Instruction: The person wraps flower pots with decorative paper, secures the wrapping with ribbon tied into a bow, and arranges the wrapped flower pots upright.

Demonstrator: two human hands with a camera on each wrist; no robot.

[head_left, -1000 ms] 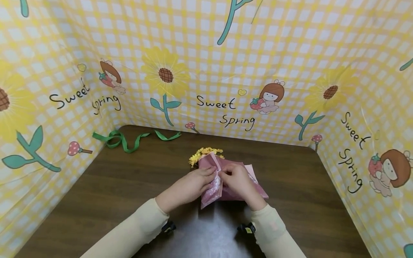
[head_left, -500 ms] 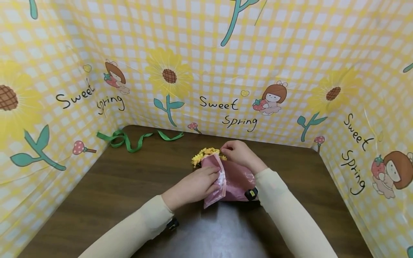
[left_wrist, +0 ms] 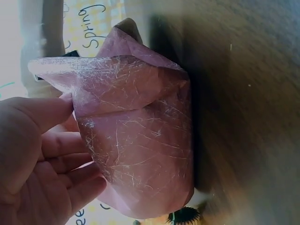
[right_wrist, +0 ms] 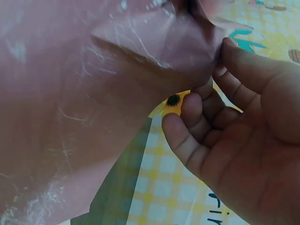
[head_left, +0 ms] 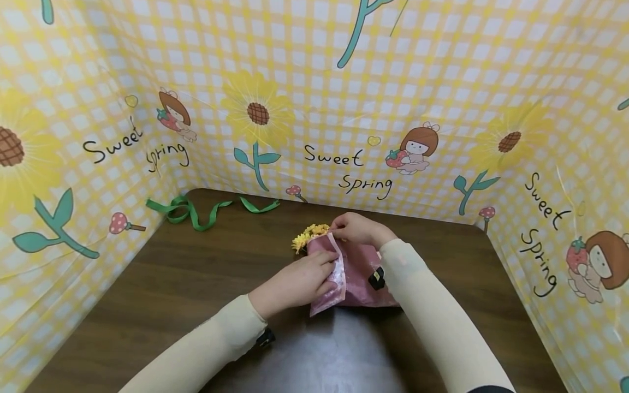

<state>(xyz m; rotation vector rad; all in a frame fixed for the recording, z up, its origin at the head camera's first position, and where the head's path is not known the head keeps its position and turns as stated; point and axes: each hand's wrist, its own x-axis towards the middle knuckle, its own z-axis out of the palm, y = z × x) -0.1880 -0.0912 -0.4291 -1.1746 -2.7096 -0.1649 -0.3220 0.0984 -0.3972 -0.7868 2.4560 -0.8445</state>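
Pink wrapping paper (head_left: 363, 270) lies folded around a bunch of yellow flowers (head_left: 306, 238), whose heads show past its far edge. Across the left flap rests my left hand (head_left: 304, 275), with fingers pressing on the paper. From the left wrist view, the thumb and fingers of that hand (left_wrist: 42, 159) meet the edge of the crinkled wrapper (left_wrist: 140, 145). My right hand (head_left: 361, 228) is at the far end of the flap beside the blooms. Its thumb and forefinger pinch the paper's corner in the right wrist view, where a dark-centred yellow flower (right_wrist: 173, 100) peeks out below.
Two pieces of green ribbon (head_left: 196, 215) lie at the back left of the dark wooden table (head_left: 206, 262). A yellow checked cloth (head_left: 319, 109) stands as a wall behind and on both sides.
My right hand has moved from the middle of the flap's edge up to its far end by the flowers. My left hand stays on the flap.
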